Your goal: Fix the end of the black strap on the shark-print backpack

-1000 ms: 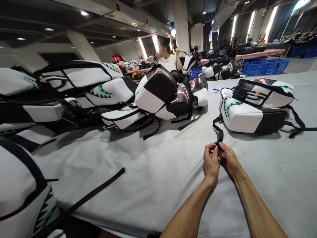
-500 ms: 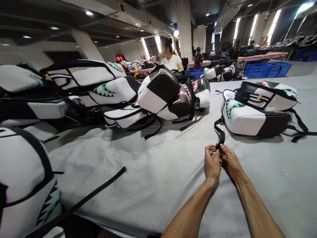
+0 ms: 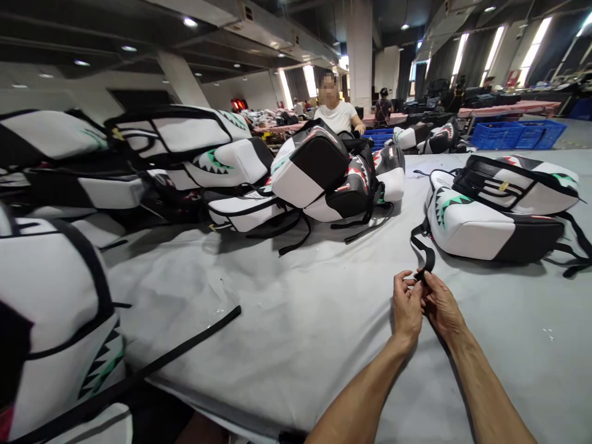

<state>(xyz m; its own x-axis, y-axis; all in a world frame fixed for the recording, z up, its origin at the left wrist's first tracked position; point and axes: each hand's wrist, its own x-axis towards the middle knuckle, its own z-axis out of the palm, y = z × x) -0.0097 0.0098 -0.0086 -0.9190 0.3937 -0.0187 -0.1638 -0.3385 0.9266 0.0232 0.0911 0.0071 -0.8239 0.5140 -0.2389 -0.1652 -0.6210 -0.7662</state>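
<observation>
Both my hands pinch the end of a black webbing strap [image 3: 429,259] over the grey-covered table. My left hand [image 3: 407,307] is closed on it, fingertips touching those of my right hand [image 3: 441,305], which is closed on the same strap. From there the strap loops up to the lower of two stacked backpacks. This white and black backpack [image 3: 476,231] lies on its side with a green shark-teeth print. On top of it rests another backpack [image 3: 531,188] with black edging and a gold tag. My fingers hide the strap's very end.
A heap of backpacks [image 3: 231,161] runs along the table's left and far side, straps trailing. Close by at left stands another backpack [image 3: 55,290], with a long black strap [image 3: 185,351] across the table edge. A person in a white shirt [image 3: 337,116] is beyond the heap, near blue crates [image 3: 518,134].
The view has swung slightly left, so things sit further right. My hands keep their pinch on the strap. The person across the table has turned and a hand now shows.
</observation>
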